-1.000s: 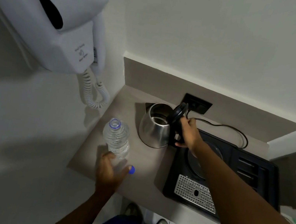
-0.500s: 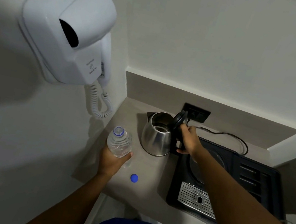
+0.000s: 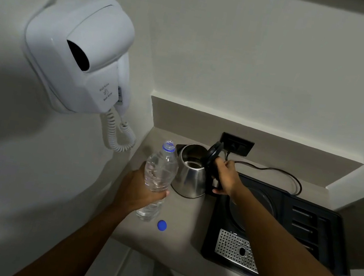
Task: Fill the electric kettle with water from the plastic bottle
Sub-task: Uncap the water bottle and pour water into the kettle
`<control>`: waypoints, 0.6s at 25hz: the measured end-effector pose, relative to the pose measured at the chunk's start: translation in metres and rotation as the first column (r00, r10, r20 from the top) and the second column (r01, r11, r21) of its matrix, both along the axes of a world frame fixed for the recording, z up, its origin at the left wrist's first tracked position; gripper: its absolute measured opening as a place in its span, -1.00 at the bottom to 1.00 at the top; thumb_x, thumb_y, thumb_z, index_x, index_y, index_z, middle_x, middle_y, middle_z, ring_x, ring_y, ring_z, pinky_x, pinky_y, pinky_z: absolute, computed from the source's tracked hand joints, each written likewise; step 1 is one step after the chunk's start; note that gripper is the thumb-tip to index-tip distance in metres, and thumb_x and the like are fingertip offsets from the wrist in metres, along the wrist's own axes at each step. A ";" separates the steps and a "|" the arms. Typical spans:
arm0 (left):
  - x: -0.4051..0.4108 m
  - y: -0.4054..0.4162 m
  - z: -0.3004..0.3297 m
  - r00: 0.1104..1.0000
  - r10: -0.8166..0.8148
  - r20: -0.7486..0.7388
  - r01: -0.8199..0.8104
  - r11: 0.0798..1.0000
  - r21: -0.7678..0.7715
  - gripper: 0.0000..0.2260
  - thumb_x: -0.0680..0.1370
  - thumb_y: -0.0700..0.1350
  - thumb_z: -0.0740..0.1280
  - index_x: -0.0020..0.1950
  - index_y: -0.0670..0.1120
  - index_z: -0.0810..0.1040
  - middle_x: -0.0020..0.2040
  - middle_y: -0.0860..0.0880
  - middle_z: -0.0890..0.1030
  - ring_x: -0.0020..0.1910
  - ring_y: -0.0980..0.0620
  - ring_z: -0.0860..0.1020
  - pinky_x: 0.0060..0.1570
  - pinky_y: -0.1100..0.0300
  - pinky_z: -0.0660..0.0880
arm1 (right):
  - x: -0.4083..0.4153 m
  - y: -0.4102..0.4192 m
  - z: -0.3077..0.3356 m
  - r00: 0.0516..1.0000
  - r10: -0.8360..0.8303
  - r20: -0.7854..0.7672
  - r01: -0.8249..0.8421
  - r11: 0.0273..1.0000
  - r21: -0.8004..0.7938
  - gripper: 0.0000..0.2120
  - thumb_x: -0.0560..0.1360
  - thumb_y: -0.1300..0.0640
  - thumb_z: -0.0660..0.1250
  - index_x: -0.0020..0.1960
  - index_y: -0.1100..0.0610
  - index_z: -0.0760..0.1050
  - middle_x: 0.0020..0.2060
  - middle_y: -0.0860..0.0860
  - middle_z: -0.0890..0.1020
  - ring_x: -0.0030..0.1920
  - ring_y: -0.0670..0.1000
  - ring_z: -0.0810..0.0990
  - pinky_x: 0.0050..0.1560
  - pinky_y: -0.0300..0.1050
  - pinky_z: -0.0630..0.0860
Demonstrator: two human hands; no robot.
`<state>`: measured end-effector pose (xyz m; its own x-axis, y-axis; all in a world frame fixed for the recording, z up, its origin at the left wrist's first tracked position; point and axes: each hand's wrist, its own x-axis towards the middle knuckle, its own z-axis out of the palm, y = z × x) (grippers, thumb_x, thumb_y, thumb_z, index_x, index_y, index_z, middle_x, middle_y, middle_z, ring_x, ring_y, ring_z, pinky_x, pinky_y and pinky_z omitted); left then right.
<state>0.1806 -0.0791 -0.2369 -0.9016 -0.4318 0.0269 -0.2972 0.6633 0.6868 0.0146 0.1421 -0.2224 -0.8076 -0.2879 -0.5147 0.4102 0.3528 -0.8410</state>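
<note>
A stainless steel electric kettle [image 3: 190, 177] stands on the beige counter [image 3: 183, 219] with its black lid [image 3: 214, 151] flipped up. My right hand [image 3: 226, 177] grips the kettle's black handle. A clear plastic bottle [image 3: 158, 177], uncapped and partly filled with water, is held by my left hand [image 3: 140, 191] just left of the kettle, lifted off the counter and leaning slightly toward it. Its mouth is level with the kettle's rim. The blue cap [image 3: 162, 225] lies on the counter below the bottle.
A black tray [image 3: 305, 229] with a perforated metal drip grate [image 3: 236, 250] sits right of the kettle. A black cord [image 3: 273, 170] runs to a wall socket [image 3: 237, 144]. A white wall-mounted hair dryer [image 3: 81, 57] with a coiled cord [image 3: 118, 135] hangs at the left.
My left hand has let the blue cap drop onto the counter, taken hold of the bottle and raised it beside the kettle. My right hand stays on the kettle handle.
</note>
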 end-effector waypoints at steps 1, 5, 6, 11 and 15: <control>-0.002 0.000 0.005 0.998 -0.038 0.043 0.039 0.999 -0.027 -0.41 0.21 0.21 0.60 0.15 0.07 0.52 -0.22 0.22 0.61 -0.27 0.31 0.55 -0.25 0.52 0.37 | 0.000 0.000 0.000 1.000 0.002 0.000 -0.002 1.000 -0.004 -0.44 0.40 -0.37 0.23 0.17 0.02 0.28 0.05 0.04 0.56 0.07 0.07 0.58 0.00 0.21 0.65; -0.006 0.001 0.016 0.966 -0.154 0.207 0.165 0.986 -0.038 -0.33 0.16 0.26 0.57 0.20 0.11 0.50 -0.05 0.11 0.70 -0.08 0.09 0.66 -0.02 0.13 0.61 | 0.001 0.000 0.000 1.000 -0.015 0.001 0.015 1.000 0.000 -0.39 0.32 -0.40 0.24 0.14 0.01 0.28 0.02 0.02 0.56 0.06 0.07 0.58 -0.01 0.21 0.64; -0.007 0.001 0.018 0.954 -0.174 0.245 0.189 0.981 -0.037 -0.34 0.14 0.28 0.55 0.17 0.12 0.51 -0.05 0.12 0.70 -0.07 0.09 0.65 -0.01 0.08 0.62 | 0.001 -0.001 0.000 1.000 -0.023 0.005 0.023 1.000 0.000 -0.36 0.28 -0.42 0.24 0.14 0.02 0.29 0.01 0.01 0.56 0.05 0.06 0.58 -0.01 0.20 0.64; -0.020 0.002 0.031 0.870 -0.234 0.434 0.270 0.962 -0.022 -0.42 0.09 0.28 0.54 0.06 0.16 0.56 -0.08 0.14 0.68 -0.09 0.12 0.63 -0.02 0.07 0.61 | 0.002 -0.001 0.000 1.000 -0.025 0.004 0.025 0.999 0.020 -0.30 0.27 -0.43 0.24 0.18 0.05 0.32 0.10 0.06 0.54 0.10 0.09 0.57 -0.07 0.13 0.64; -0.022 0.002 0.039 0.814 -0.250 0.524 0.314 0.949 -0.034 -0.45 0.07 0.31 0.53 -0.01 0.15 0.60 -0.12 0.17 0.68 -0.12 0.14 0.63 -0.04 0.11 0.61 | 0.001 0.000 -0.002 1.000 -0.011 0.001 0.011 1.000 0.024 -0.37 0.36 -0.39 0.24 0.19 0.06 0.31 0.14 0.09 0.53 0.09 0.07 0.57 -0.02 0.17 0.63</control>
<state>0.1588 -0.0775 -0.1980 -0.8828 -0.1788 -0.4344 -0.3692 0.8358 0.4062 0.0157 0.1423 -0.2245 -0.8100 -0.2664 -0.5224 0.4153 0.3683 -0.8318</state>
